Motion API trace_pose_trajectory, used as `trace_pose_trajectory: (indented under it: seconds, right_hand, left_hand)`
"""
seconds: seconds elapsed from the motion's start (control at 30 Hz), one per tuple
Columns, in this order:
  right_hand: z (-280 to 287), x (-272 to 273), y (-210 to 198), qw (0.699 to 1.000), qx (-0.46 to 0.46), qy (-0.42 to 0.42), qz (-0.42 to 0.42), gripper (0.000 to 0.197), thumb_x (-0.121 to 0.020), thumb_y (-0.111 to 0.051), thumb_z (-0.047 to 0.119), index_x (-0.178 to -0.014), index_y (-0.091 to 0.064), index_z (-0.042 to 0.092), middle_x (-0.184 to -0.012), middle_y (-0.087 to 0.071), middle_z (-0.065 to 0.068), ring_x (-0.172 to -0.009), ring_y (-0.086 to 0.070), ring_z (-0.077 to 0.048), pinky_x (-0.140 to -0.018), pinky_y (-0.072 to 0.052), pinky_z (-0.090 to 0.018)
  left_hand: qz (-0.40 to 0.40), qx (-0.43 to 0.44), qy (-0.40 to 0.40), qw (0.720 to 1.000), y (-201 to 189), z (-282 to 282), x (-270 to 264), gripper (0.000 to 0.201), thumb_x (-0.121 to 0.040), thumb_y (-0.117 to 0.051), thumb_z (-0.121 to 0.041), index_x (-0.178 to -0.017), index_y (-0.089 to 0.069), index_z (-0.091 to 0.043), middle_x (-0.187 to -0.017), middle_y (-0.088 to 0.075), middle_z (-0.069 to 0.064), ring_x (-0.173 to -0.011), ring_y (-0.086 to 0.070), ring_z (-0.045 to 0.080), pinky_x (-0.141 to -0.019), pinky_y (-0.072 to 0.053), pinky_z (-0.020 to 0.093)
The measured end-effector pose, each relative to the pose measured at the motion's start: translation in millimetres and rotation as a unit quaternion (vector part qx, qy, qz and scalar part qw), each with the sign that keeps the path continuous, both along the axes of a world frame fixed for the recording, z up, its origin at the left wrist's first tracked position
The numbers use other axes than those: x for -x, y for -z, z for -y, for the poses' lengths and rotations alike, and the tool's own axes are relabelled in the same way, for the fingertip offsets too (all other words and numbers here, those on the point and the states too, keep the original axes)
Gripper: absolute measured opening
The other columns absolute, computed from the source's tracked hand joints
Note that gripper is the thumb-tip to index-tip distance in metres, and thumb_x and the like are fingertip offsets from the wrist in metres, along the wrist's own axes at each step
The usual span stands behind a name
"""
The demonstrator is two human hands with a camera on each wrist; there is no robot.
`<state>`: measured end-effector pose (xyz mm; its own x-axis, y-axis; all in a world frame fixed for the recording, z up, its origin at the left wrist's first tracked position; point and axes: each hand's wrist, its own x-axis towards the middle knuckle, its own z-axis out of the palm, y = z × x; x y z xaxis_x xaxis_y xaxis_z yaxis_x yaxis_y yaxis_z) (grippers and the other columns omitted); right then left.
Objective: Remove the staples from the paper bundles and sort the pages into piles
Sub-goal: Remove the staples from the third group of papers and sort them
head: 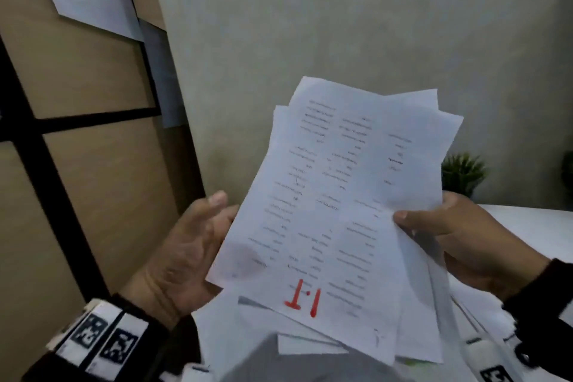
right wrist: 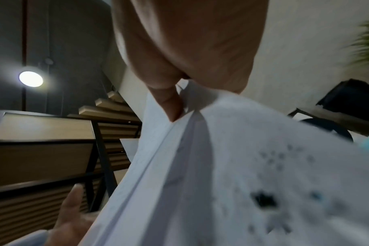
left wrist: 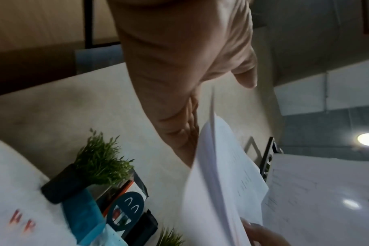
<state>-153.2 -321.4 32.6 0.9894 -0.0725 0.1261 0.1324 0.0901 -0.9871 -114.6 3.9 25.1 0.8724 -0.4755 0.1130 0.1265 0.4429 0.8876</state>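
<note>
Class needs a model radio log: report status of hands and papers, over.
Right hand pinches the paper sheaf at its right edge. Left hand supports the left edge. Sheets fanned, held in the air. No staple visible; nothing blocking.

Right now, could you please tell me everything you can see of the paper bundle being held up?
The paper bundle is several white printed sheets, fanned unevenly and held up tilted in front of the wall. Its top page carries columns of small dark text, too blurred to read, and a red handwritten mark near its lower edge. The left hand supports its left side; the right hand pinches its right edge, thumb on top.
</note>
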Motion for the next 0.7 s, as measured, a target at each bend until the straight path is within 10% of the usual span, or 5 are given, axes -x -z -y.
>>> trace_pose_trajectory:
  seconds: [0.23,0.5,0.57,0.7]
  right_hand:
    - [-3.3,-3.1,-4.4,0.996,0.072,-0.049,-0.001,0.034,-0.087,-0.062,-0.002,-0.120,-0.065,0.004,-0.111,-0.075,-0.015,-0.098,-0.073,-0.037,-0.088,-0.059,-0.047]
    - [31.1,-28.6,9.1,0.976,0.217,-0.014,-0.023,0.017,-0.091,-0.070,0.011,-0.108,-0.066,0.012,-0.085,-0.072,-0.003,-0.064,-0.067,-0.018,-0.058,-0.056,-0.031]
    - [48.6,-33.0,23.1,0.928,0.365,0.036,-0.057,0.023,-0.089,-0.073,0.016,-0.111,-0.065,0.015,-0.094,-0.073,-0.006,-0.077,-0.073,-0.019,-0.070,-0.063,-0.037]
    - [49.7,-21.1,74.3,0.706,0.693,-0.107,-0.100,0.047,-0.087,-0.074,0.040,-0.129,-0.059,0.026,-0.110,-0.067,0.006,-0.086,-0.058,-0.011,-0.077,-0.046,-0.026]
  left_hand:
    - [0.030,-0.202,-0.115,0.972,-34.2,35.7,-7.1,0.041,-0.085,-0.075,0.000,-0.126,-0.069,-0.003,-0.123,-0.074,0.023,-0.120,-0.066,0.049,-0.110,-0.046,0.066]
    - [-0.018,-0.172,-0.155,0.973,-7.6,25.9,-36.6,0.044,-0.081,-0.073,-0.015,-0.125,-0.073,-0.008,-0.117,-0.077,0.017,-0.106,-0.075,0.038,-0.077,-0.063,0.059]
    - [-0.056,-0.146,-0.178,0.972,1.5,7.8,-48.2,0.056,-0.079,-0.082,-0.026,-0.132,-0.070,-0.012,-0.127,-0.074,0.015,-0.112,-0.074,0.038,-0.081,-0.061,0.061]
    - [-0.094,-0.092,-0.213,0.968,27.6,-15.1,-60.2,0.088,-0.060,-0.098,-0.038,-0.140,-0.065,-0.018,-0.140,-0.067,0.013,-0.126,-0.066,0.041,-0.105,-0.045,0.070]
